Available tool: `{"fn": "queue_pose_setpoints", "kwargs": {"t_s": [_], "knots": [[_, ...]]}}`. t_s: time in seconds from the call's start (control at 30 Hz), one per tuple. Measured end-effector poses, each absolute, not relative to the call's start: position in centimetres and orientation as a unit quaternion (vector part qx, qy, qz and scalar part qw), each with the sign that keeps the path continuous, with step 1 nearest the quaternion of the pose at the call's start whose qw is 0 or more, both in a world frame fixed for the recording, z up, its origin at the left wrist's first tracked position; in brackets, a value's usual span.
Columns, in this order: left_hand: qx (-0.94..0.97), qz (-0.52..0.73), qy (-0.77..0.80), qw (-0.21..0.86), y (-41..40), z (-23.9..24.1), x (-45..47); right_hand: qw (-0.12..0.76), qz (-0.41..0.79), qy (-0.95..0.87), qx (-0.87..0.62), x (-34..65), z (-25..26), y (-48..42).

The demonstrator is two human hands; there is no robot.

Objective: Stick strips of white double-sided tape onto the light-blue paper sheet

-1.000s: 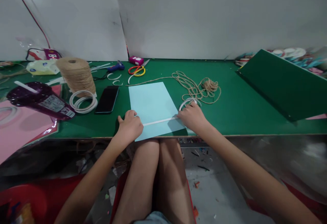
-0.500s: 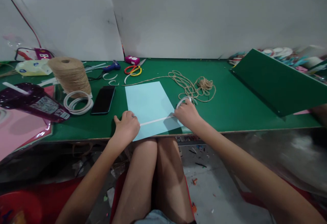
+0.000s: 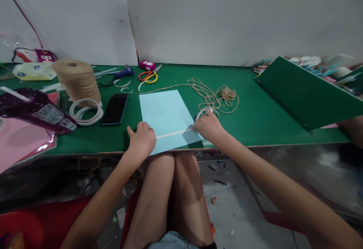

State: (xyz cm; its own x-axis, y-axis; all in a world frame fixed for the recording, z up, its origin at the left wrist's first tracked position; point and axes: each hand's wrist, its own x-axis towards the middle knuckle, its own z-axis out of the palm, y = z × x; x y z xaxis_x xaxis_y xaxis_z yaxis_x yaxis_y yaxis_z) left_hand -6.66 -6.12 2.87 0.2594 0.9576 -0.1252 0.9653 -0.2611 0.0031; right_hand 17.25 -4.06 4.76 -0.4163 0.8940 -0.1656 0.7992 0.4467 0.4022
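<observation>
A light blue sheet of paper (image 3: 167, 109) lies on the green table, its near corner reaching past the front edge. A narrow strip of white tape (image 3: 174, 133) runs taut across its lower part, between my hands. With curled fingers, my left hand (image 3: 143, 139) presses the strip's left end at the sheet's left edge; the thumb sticks out and the fingertips are partly hidden. At the sheet's right edge, my right hand (image 3: 208, 126) is closed on the roll of tape (image 3: 202, 112), where the strip begins.
Loose twine (image 3: 210, 95) lies behind my right hand. Left are a phone (image 3: 115, 109), more tape rolls (image 3: 86, 112), a twine spool (image 3: 76, 80) and a purple cup (image 3: 42, 109). Scissors (image 3: 149, 76) lie at the back. A tilted green board (image 3: 309, 94) stands right.
The view has shifted slightly. Both hands keep their places on the paper, with the tape strip still stretched between them.
</observation>
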Motion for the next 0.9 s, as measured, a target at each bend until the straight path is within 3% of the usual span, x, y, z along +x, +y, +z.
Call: {"fn": "queue_pose_setpoints", "kwargs": {"t_s": [0.5, 0.7, 0.9], "knots": [[0.816, -0.003, 0.570, -0.097, -6.9, 3.6, -5.3, 0.220, 0.145, 0.830, 0.492, 16.0, 5.6, -3.8], [0.922, 0.007, 0.385, 0.022, -7.1, 2.6, -0.5, 0.230, 0.140, 0.827, 0.493, 15.7, 5.7, -3.4], [0.926, 0.017, 0.377, 0.022, -5.7, 0.9, 1.5, 0.226, 0.131, 0.829, 0.495, 16.1, 6.0, -3.3]]}}
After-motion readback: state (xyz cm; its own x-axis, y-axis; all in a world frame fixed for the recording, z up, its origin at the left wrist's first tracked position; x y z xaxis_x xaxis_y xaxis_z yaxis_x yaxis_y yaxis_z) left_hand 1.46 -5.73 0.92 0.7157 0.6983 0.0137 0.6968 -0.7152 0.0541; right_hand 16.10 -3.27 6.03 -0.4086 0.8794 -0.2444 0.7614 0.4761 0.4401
